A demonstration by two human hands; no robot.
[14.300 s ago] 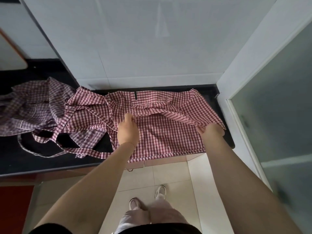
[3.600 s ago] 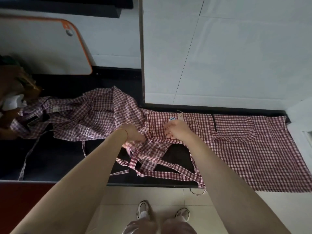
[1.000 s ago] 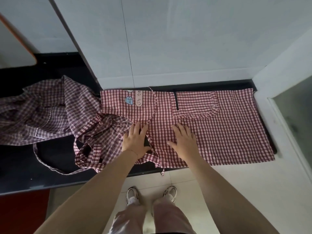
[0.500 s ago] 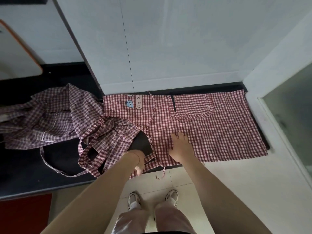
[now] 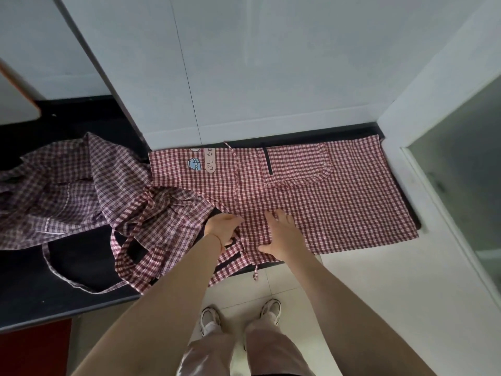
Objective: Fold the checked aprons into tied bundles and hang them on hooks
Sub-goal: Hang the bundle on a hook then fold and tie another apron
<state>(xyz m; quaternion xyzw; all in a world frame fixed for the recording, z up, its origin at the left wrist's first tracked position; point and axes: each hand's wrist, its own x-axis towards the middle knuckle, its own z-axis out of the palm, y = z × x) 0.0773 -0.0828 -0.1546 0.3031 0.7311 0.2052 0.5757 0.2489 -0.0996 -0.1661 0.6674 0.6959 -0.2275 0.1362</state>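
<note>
A red-and-white checked apron (image 5: 347, 202) lies spread flat on the black counter (image 5: 81, 261), pocket up, with a cartoon patch near its far left corner. My right hand (image 5: 282, 234) presses flat on its near edge with the fingers spread. My left hand (image 5: 221, 226) is at the apron's left near edge, its fingers curled round a checked strap (image 5: 230, 251) that trails toward the counter's front. A second crumpled checked apron (image 5: 162, 213) lies just left of my left hand, its straps looping over the counter.
More checked aprons (image 5: 54, 185) are heaped at the far left of the counter. A white wall (image 5: 271, 63) rises right behind the apron, and a glass door (image 5: 461, 172) stands to the right. A white board with an orange rim (image 5: 16, 104) leans at the far left.
My left hand has come up from below the counter's front edge to the apron's left edge and holds a strap. My right hand has stayed pressed on the apron.
</note>
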